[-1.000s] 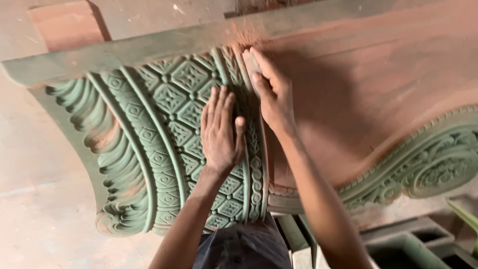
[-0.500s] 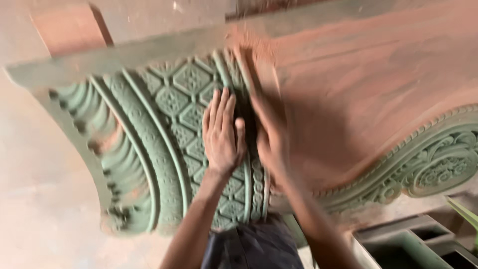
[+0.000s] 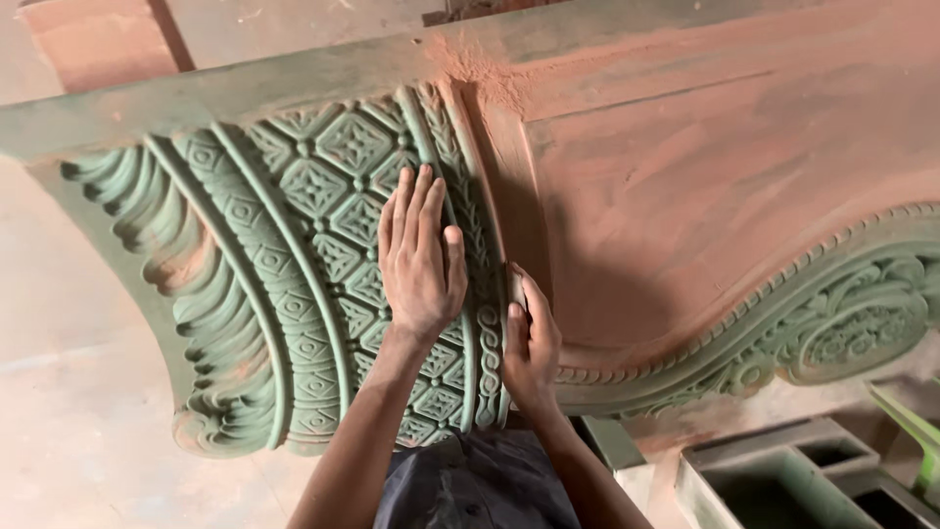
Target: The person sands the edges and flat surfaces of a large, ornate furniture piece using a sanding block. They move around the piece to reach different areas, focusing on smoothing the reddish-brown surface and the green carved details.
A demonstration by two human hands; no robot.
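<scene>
a large green-painted carved wooden panel [image 3: 323, 245] fills the view. left hand [image 3: 419, 260] lies flat, fingers spread, steadying the lattice carving. right hand [image 3: 530, 343], fingers curled around a small sanding piece, rubs the panel's reddish bare border; the sanding seems midway.

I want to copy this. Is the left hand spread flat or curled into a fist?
Spread flat. The left hand lies palm-down on the green carved panel, fingers straight and together, thumb out to the side.

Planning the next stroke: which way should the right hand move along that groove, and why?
Probably back up the groove. The right hand sits low beside the beaded border of the carved panel, the left hand braces flat, and reddish dust lies thick higher up.
</scene>
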